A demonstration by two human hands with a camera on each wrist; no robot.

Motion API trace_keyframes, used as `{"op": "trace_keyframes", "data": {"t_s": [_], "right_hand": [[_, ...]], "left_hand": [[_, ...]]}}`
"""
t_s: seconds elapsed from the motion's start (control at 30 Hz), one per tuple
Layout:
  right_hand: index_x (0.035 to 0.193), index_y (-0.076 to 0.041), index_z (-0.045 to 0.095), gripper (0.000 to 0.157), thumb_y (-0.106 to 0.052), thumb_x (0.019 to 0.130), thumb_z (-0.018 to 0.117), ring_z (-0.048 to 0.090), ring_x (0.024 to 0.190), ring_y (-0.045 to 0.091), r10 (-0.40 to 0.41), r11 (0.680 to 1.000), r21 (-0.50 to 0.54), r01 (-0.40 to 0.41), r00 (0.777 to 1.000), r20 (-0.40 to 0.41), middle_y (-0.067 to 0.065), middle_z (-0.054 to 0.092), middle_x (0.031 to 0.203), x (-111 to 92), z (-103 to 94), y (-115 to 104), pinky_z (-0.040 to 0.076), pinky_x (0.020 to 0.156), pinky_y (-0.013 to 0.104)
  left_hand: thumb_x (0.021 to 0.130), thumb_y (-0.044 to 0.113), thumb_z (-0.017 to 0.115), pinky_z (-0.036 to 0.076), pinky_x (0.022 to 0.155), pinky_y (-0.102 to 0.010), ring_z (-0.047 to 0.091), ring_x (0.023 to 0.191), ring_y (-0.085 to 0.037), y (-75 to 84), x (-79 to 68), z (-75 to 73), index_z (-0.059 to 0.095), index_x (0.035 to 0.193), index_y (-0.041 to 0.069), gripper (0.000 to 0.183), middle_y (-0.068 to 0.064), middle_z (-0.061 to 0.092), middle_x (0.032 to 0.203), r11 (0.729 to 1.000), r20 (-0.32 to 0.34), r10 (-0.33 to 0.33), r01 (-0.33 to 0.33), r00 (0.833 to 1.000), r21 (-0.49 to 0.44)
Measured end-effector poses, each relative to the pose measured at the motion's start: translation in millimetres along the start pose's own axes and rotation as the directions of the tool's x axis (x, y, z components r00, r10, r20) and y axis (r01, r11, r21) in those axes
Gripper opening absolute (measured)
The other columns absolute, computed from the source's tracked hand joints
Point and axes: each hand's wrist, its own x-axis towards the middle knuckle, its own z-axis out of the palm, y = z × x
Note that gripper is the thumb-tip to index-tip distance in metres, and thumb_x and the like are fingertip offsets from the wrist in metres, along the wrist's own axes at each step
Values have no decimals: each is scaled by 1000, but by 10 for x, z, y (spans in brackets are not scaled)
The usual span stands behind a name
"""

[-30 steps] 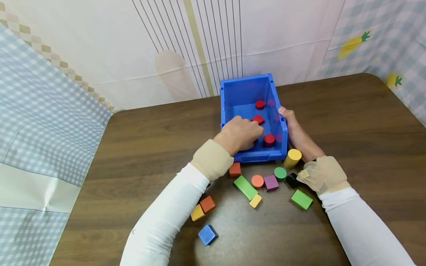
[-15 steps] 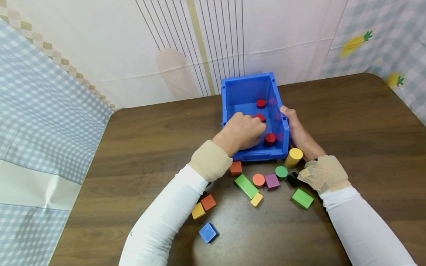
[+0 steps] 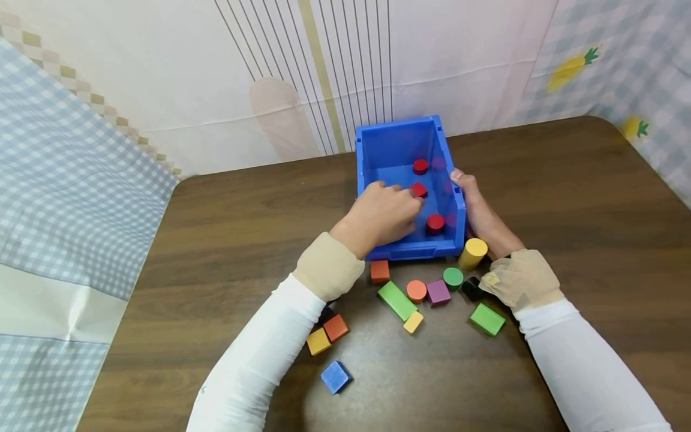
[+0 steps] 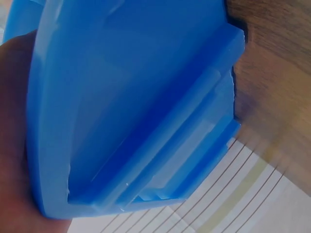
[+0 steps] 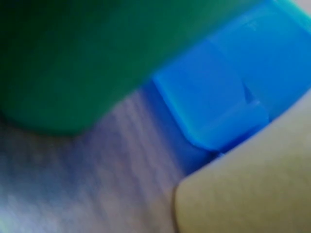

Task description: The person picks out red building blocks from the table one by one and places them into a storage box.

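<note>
A blue plastic bin (image 3: pixel 415 249) stands at the back of the table with red blocks inside: a round one (image 3: pixel 420 166), a square one (image 3: pixel 418 190) and a cylinder (image 3: pixel 435 224). My left hand (image 3: pixel 380 216) reaches over the near left rim into the bin, knuckles up and fingers bent down. Its fingertips are hidden, and I cannot tell whether they hold something. My right hand (image 3: pixel 477 207) grips the right wall, thumb on the rim. Beside that wrist stands a yellow cylinder (image 3: pixel 472 254). In the left wrist view the bin's ridged outer wall (image 4: pixel 136 87) fills much of the picture.
In front of the bin lie a red-orange cube (image 3: pixel 379 271), a green bar (image 3: pixel 397 301), a purple block (image 3: pixel 438 293), a green cylinder (image 3: pixel 453 278) and a green block (image 3: pixel 487 319). A blue cube (image 3: pixel 336 377) sits nearer. A patterned cloth (image 3: pixel 216 102) hangs behind the table.
My left hand has shifted slightly left and towards me within the bin, uncovering more of the red square block than half a second ago. The right hand keeps its grip on the bin.
</note>
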Motion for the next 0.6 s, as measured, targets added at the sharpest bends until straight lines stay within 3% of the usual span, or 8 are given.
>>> {"op": "trace_keyframes", "data": {"t_s": [0.3,0.47,0.6], "right_hand": [[169,-29,15,92,-81,95,33,36,145,31,22,999,-37,-22,1000,-16,11,28,167,21,-7,-12,28,122,55],[169,-29,13,92,-80,96,32,33,149,32,35,998,-44,-36,999,-22,11,25,170,9,-8,-8,23,125,58],[170,-28,12,93,-80,96,32,31,150,33,34,998,-45,-35,999,-21,12,23,171,-7,-12,-14,21,126,60]], "left_hand": [[106,32,57,54,85,-38,70,101,-20,-76,-75,-13,74,121,17,27,-2,75,115,999,-25,-22,21,999,-31],[106,34,58,48,83,-36,68,104,-19,-105,-140,8,74,124,19,29,-1,74,117,997,-31,-49,47,998,-61],[105,34,60,46,83,-35,67,104,-18,-103,-178,47,74,126,19,29,-1,74,117,996,-86,-53,47,995,-73]]}}
